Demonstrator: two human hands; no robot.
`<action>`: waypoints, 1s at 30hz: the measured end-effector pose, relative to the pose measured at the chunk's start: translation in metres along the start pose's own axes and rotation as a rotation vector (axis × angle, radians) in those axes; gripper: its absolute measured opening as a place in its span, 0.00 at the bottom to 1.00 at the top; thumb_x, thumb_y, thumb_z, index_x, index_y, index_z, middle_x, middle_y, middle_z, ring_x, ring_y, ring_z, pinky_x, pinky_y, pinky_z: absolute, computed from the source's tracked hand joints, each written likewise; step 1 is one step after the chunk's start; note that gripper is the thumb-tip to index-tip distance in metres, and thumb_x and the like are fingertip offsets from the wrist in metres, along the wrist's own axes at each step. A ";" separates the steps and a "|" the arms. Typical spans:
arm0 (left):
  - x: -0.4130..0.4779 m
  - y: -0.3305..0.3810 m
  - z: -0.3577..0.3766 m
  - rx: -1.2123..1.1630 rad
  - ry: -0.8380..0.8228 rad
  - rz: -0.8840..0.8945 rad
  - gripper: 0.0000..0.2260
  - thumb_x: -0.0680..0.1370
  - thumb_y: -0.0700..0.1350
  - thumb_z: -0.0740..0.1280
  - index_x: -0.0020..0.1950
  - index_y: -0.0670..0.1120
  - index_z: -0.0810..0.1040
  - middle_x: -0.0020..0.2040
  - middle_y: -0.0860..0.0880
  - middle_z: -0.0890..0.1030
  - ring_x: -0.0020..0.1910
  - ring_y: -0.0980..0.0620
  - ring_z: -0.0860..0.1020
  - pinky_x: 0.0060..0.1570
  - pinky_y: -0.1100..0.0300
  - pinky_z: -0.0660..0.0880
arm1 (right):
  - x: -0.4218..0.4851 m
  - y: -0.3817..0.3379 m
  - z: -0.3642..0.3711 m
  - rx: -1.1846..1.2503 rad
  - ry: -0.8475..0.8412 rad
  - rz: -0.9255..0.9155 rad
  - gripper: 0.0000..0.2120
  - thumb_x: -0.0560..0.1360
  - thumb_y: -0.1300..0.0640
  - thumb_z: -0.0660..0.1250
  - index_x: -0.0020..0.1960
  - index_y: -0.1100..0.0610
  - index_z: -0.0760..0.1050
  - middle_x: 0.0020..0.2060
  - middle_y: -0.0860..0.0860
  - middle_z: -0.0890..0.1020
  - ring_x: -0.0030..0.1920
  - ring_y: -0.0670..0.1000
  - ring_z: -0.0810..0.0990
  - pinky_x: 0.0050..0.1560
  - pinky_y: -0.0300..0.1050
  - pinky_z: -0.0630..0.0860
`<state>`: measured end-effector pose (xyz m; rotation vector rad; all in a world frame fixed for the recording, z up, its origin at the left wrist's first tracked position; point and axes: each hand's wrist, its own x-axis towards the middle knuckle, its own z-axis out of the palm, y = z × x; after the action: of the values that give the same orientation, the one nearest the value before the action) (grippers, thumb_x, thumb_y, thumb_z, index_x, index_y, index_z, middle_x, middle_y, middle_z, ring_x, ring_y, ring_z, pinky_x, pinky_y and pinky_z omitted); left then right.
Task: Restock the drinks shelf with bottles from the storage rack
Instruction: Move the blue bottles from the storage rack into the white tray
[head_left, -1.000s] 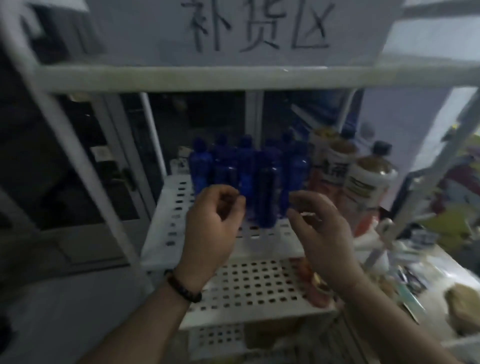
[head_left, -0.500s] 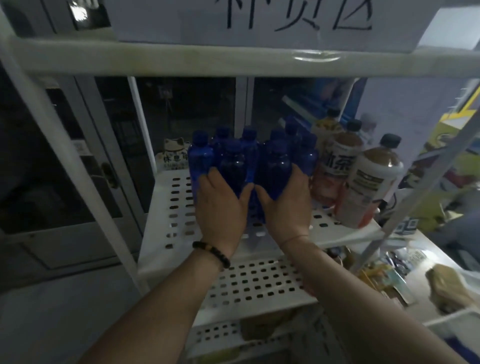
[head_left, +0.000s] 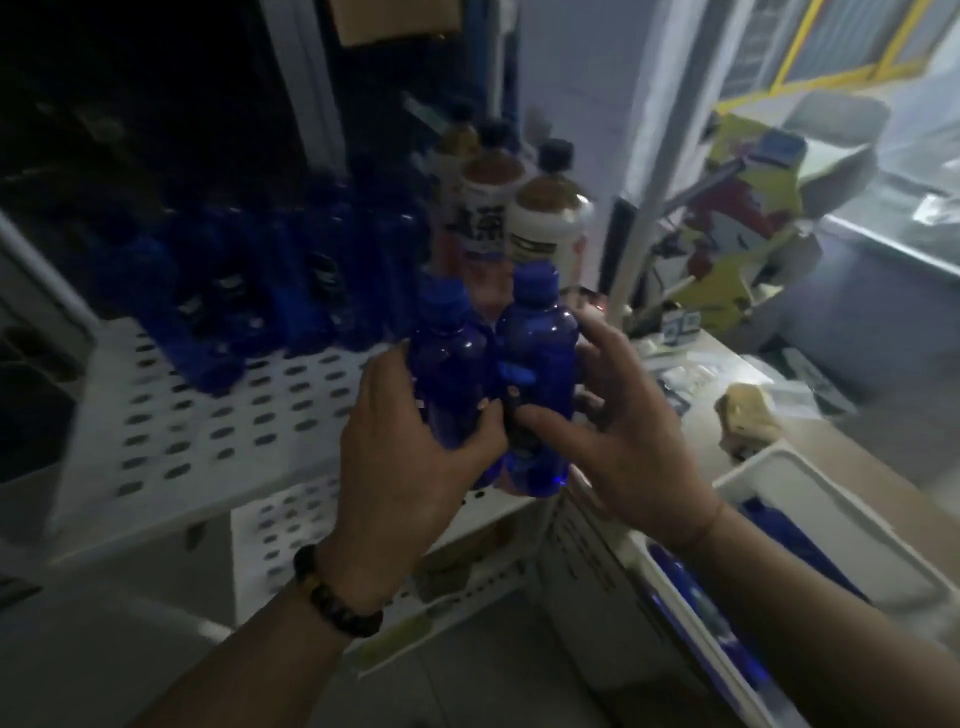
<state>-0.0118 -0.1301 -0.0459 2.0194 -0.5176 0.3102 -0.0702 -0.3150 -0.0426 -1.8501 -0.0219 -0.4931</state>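
Bottles (head_left: 540, 358) — fingers (head_left: 605, 343) around both — over shelf (head_left: 182, 415) edge.

The two blue bottles (head_left: 452, 364) in the middle looked like shiny, see-through plastic. The white shelf (head_left: 171, 426) at the left was dull and smooth. The bracelet (head_left: 337, 597) had dark, shiny beads.
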 end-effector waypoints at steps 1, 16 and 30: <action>-0.004 0.008 0.018 -0.026 -0.053 -0.023 0.26 0.72 0.55 0.76 0.68 0.51 0.74 0.59 0.54 0.78 0.52 0.65 0.77 0.48 0.77 0.72 | -0.010 0.006 -0.021 -0.010 0.027 0.028 0.36 0.74 0.63 0.77 0.76 0.49 0.65 0.65 0.49 0.80 0.64 0.53 0.81 0.61 0.58 0.79; -0.138 0.035 0.431 -0.132 -0.769 -0.742 0.17 0.73 0.60 0.75 0.47 0.47 0.81 0.40 0.51 0.84 0.36 0.54 0.82 0.31 0.66 0.78 | -0.161 0.256 -0.280 -0.300 0.237 0.781 0.34 0.72 0.59 0.78 0.75 0.49 0.70 0.54 0.44 0.83 0.52 0.46 0.83 0.63 0.52 0.79; -0.138 0.030 0.455 -0.306 -0.887 -0.807 0.09 0.85 0.48 0.66 0.62 0.46 0.77 0.46 0.48 0.85 0.42 0.52 0.88 0.45 0.57 0.86 | -0.151 0.288 -0.314 -0.656 0.257 0.701 0.21 0.81 0.55 0.66 0.74 0.50 0.72 0.65 0.50 0.79 0.63 0.50 0.76 0.68 0.51 0.74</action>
<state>-0.1462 -0.5105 -0.2998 1.8078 -0.2019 -1.1201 -0.2346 -0.6650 -0.2770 -2.2312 1.0322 -0.2404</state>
